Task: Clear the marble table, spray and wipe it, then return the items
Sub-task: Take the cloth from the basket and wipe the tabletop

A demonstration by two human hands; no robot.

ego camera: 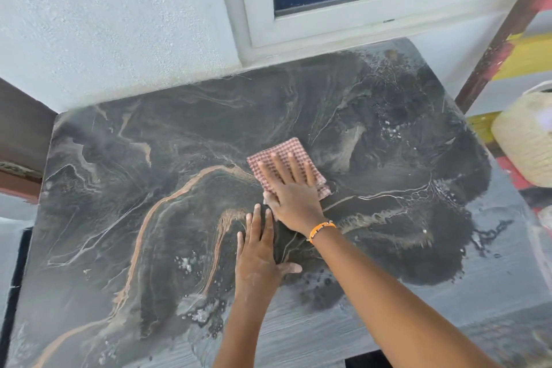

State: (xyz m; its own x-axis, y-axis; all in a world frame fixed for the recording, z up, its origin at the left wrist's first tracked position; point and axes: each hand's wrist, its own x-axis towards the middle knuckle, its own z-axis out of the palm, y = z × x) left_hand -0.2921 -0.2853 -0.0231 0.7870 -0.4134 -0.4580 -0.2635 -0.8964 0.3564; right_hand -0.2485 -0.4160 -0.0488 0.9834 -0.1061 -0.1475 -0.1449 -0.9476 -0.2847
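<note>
Wiping under way: checked cloth [288, 166] flat on the marble bench [149, 188], centre of frame, pressed beneath the spread right hand [291, 188]. Left hand [258, 251] just below it, flat, fingers spread, bracing on the stone. Next, probably sweeping toward the wet patches at right and lower left.

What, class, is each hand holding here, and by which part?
Neither grips anything. The right hand presses flat on the near half of the pink checked cloth; the left hand rests flat on the dark marble table.
</note>
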